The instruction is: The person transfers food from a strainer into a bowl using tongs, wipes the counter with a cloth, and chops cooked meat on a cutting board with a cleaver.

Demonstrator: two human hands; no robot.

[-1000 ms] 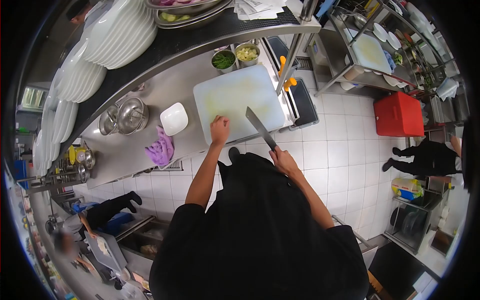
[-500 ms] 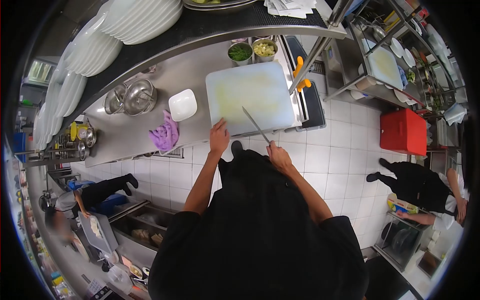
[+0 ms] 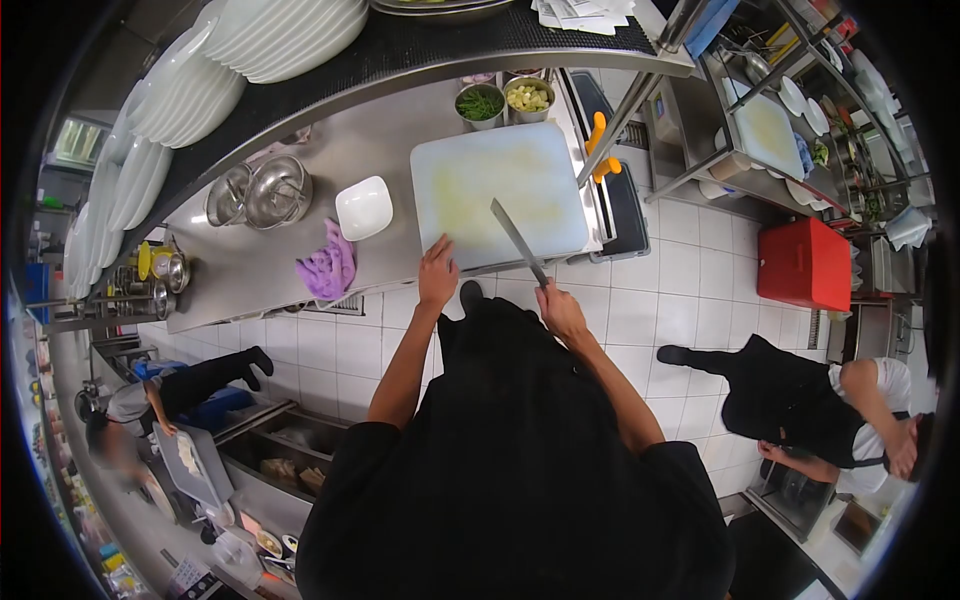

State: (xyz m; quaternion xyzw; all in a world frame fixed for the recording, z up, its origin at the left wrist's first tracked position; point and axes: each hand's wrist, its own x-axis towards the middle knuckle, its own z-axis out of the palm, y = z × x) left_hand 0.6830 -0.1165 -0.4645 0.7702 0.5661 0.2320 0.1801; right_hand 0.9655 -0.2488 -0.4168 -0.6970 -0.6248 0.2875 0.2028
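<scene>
In my right hand (image 3: 562,308) is a kitchen knife (image 3: 519,240), gripped by its handle; the blade points up and to the left over the cutting board (image 3: 500,180). Yellowish-green stains mark the board's white surface. My left hand (image 3: 438,272) rests at the board's lower left corner with fingers stretched out, holding nothing. Left of the board stands a white square bowl (image 3: 364,208). Beside that bowl lies a crumpled purple cloth (image 3: 327,262) near the counter's edge.
Behind the board stand a tin of chopped greens (image 3: 480,105) and a tin of pale cut pieces (image 3: 529,98). Metal bowls (image 3: 278,193) sit farther left. A shelf with stacked white plates (image 3: 285,35) overhangs the counter. One co-worker (image 3: 790,400) is at right, another (image 3: 200,390) at left.
The knife has turned in my right hand, so more of its blade's flat side shows. My left hand stays put. The co-worker at right has stepped closer.
</scene>
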